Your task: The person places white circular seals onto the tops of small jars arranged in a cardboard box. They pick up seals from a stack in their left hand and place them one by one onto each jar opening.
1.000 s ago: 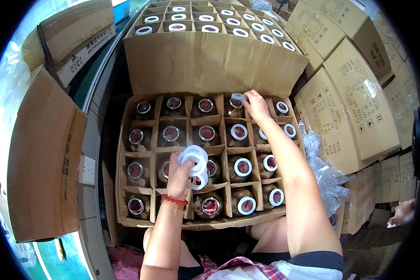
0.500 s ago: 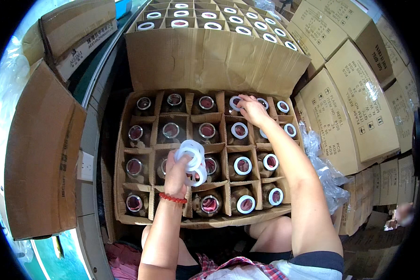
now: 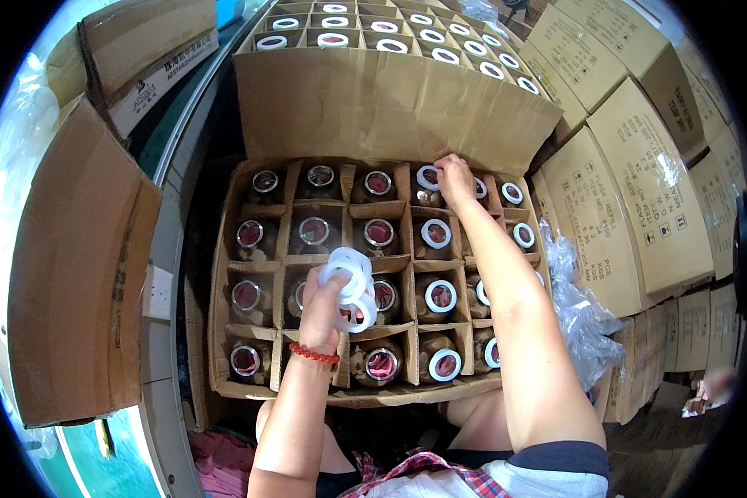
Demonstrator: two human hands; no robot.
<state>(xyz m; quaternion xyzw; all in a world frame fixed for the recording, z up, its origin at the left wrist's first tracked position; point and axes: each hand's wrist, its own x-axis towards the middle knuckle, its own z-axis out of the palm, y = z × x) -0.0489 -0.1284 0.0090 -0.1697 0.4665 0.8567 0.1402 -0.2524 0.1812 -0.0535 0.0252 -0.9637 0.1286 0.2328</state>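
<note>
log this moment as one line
left hand: holds white rings | right hand: at ringed bottle, back row | carton: some bottle mouths unringed

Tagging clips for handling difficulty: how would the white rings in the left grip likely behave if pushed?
Probably light for their size: the white rings are thin bands with wide openings, several bunched in the left grip. They are likely fairly stiff, since their outlines look round and unsagging. They may slide over one another, as they overlap unevenly.
</note>
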